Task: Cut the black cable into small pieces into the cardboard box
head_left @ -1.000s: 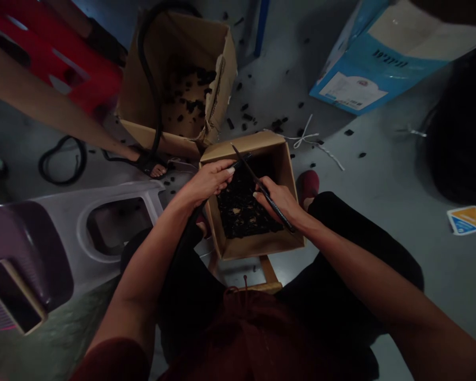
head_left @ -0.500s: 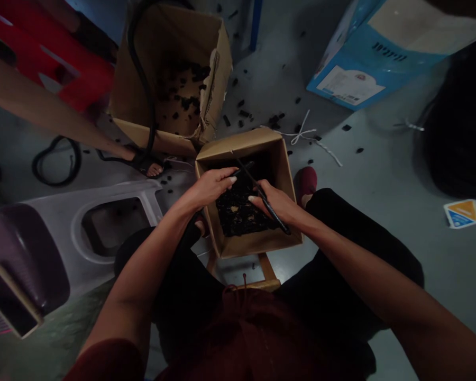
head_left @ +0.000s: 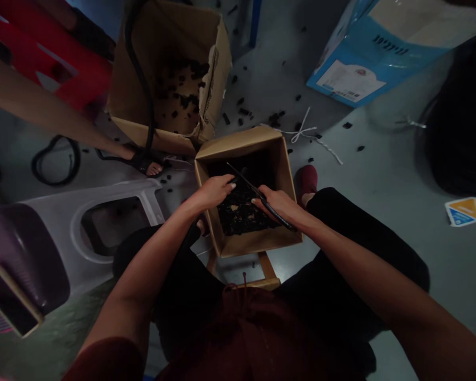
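Observation:
Over a small cardboard box (head_left: pixel 248 247), both of my hands are at work. My left hand (head_left: pixel 214 191) is closed, its thumb and fingers pinching a black tube (head_left: pixel 235 180) whose short end shows at the fingertips. In my right hand (head_left: pixel 277 203) is a long dark cutting tool (head_left: pixel 241 177) with a thin straight blade and a black handle; I cannot tell whether it is a knife or scissors. Its blade slants up and left, just right of my left fingertips. Inside the box lie many black cut pieces (head_left: pixel 241 217).
A larger cardboard box (head_left: pixel 122 100) with scattered black pieces stands behind, a black hose (head_left: pixel 140 74) hanging into it. Another person's leg (head_left: pixel 63 114) reaches in from the left. A pale plastic stool (head_left: pixel 73 211) is left, a blue carton (head_left: pixel 353 74) upper right. Black bits litter the floor.
The blade has dropped lower and its tip has shifted slightly left. Less of the tube sticks out past my left fingertips, and my left hand has moved slightly down and left.

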### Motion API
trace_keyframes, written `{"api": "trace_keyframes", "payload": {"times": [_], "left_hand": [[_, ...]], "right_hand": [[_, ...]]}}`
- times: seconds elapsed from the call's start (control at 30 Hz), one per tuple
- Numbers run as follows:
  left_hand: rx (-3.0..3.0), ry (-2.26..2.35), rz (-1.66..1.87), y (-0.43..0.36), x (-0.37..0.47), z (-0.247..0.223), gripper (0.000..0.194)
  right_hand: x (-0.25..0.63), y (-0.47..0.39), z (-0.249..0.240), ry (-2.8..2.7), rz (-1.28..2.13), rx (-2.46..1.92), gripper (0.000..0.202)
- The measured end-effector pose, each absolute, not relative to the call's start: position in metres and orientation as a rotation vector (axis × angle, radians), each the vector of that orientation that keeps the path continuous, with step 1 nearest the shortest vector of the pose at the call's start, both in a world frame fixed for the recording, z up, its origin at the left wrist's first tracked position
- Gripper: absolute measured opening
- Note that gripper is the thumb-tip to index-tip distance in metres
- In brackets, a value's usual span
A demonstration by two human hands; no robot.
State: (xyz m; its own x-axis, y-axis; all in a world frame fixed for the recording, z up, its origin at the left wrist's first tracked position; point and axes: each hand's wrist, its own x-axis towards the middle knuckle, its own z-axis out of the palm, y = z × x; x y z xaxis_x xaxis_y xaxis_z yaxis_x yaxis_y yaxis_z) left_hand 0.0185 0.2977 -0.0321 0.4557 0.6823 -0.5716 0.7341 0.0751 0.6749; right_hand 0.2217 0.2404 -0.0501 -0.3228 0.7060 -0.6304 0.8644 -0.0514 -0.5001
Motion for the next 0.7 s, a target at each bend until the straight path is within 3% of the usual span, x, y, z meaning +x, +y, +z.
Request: {"api": "trace_keyframes", "payload": {"times": [0.4,0.7], "left_hand": [[1.54,1.284,-0.047,0.299,0.02,-0.031,0.031],[0.972,1.214,0.082,0.291,0.042,-0.006,0.044]], "right_hand": [[0.229,0.247,-0.05,2.005,-1.296,1.826,0.03],[0.224,0.261,-0.039,1.601,-2.3,2.267,0.027]]}}
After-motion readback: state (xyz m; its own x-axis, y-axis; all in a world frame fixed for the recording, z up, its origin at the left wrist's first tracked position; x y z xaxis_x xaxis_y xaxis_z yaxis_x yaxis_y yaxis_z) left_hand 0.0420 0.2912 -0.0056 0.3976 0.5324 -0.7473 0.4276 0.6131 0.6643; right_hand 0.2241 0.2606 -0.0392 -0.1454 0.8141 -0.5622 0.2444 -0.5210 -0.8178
